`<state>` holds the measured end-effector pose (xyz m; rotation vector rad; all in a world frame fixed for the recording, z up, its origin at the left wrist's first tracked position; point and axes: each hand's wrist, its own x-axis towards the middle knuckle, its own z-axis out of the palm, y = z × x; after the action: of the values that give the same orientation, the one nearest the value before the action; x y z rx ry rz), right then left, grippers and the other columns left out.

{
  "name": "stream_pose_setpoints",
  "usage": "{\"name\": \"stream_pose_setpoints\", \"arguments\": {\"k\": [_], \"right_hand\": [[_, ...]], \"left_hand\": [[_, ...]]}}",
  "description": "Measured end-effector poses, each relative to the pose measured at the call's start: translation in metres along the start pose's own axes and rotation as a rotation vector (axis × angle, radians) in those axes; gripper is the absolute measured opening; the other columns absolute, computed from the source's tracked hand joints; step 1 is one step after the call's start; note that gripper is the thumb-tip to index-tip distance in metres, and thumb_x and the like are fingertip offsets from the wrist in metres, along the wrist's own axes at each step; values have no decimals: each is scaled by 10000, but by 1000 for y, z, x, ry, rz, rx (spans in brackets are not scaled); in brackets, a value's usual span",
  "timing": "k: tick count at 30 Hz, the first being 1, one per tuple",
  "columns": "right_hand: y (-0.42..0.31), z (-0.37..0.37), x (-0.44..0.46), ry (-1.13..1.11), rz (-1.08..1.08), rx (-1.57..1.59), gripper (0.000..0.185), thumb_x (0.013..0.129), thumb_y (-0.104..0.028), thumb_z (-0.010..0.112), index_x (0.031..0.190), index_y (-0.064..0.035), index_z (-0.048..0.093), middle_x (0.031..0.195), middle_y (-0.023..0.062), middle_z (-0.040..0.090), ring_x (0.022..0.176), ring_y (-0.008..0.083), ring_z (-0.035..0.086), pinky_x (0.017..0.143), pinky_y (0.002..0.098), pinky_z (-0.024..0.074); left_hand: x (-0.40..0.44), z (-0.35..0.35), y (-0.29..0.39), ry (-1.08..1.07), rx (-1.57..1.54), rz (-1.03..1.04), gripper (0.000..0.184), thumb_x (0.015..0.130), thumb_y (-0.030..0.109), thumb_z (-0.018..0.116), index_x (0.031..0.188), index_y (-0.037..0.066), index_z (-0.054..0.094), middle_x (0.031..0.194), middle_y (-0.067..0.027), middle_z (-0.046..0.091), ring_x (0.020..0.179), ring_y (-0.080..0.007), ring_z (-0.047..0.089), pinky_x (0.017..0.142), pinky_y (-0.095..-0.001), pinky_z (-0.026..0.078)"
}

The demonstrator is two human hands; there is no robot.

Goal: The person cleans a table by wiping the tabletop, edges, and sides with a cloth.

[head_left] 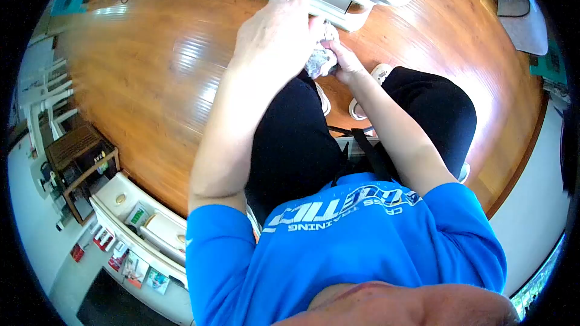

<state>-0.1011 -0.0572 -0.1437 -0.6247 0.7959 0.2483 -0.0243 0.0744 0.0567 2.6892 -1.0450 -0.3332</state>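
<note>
Right hand (pixel 347 63) closed on a crumpled grey-white cloth (pixel 320 63), located near the knees, below the edge of a white table (pixel 359 19). Left hand (pixel 272 33) beside it, fingers bent at the table edge; whether it grips anything cannot be determined. Wooden floor (pixel 145 84) beneath, black trousers (pixel 296 139) nearby.

Head-worn view, close above blue shirt (pixel 356 259), facing down.
</note>
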Motion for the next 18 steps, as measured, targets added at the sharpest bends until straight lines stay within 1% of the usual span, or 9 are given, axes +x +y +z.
{"name": "stream_pose_setpoints", "arguments": {"k": [2, 3, 5, 6, 7, 9, 10, 12, 18], "right_hand": [[10, 8, 14, 55, -94, -38, 457, 768, -128, 701, 1180, -24, 534, 1051, 116, 643, 955, 241, 636, 838, 378, 528], [22, -1, 38, -1, -75, 61, 455, 762, -132, 708, 1167, -8, 541, 1044, 126, 644, 925, 246, 646, 812, 380, 537], [35, -17, 86, -54, -4, 124, 458, 752, -133, 720, 1147, 24, 549, 1025, 141, 643, 872, 254, 657, 768, 384, 552], [36, -23, 109, -56, 44, 88, 461, 748, -131, 725, 1139, 40, 550, 1012, 145, 642, 848, 256, 660, 750, 387, 557], [27, -12, 110, 102, 16, -229, 463, 745, -129, 732, 1134, 43, 550, 1000, 143, 640, 840, 254, 656, 746, 387, 555], [24, 0, 133, 220, -92, 110, 487, 729, -126, 752, 1134, 55, 550, 990, 146, 640, 816, 263, 653, 706, 398, 559], [24, -11, 165, 328, -76, 120, 501, 778, -72, 727, 1212, 32, 498, 1059, 133, 623, 896, 284, 651, 732, 434, 559], [21, -14, 199, 464, -124, 221, 268, 883, -144, 646, 1094, 1, 567, 970, 121, 642, 790, 241, 658, 598, 361, 567], [10, -58, 184, 691, -240, -27, 287, 858, -185, 654, 1048, 24, 603, 954, 133, 653, 818, 246, 655, 646, 358, 550]], "left_hand": [[-1, -19, 23, 194, -185, 23, 334, 908, 235, 564, 1158, 13, 540, 989, -216, 635, 965, -332, 628, 797, -420, 509], [0, -19, 35, 122, -226, -14, 282, 896, 200, 572, 1112, 21, 547, 887, -173, 647, 832, -315, 655, 681, -421, 519], [5, 28, 39, 107, -255, 35, 249, 877, 164, 574, 1059, -4, 545, 786, -153, 636, 756, -293, 658, 615, -406, 517], [2, 52, 41, -88, -55, 30, 224, 862, 153, 582, 1016, -4, 542, 758, -157, 625, 736, -292, 654, 610, -397, 517], [-3, 55, 41, -266, -34, 91, 211, 850, 150, 590, 984, -5, 538, 738, -157, 616, 718, -288, 649, 603, -394, 515], [-6, 46, 37, -587, -187, 285, 202, 830, 153, 607, 930, -5, 528, 708, -153, 601, 687, -281, 639, 587, -391, 509], [-3, 42, 36, -601, -193, 285, 202, 830, 153, 607, 930, -5, 528, 708, -153, 601, 687, -281, 639, 587, -391, 509], [-2, 36, 35, -274, -278, 310, 192, 829, 173, 613, 908, 19, 532, 706, -119, 598, 683, -264, 637, 570, -395, 493], [-3, 44, 29, -283, -251, 336, 210, 805, 187, 635, 905, 24, 549, 718, -105, 605, 688, -255, 632, 578, -390, 483]]}}
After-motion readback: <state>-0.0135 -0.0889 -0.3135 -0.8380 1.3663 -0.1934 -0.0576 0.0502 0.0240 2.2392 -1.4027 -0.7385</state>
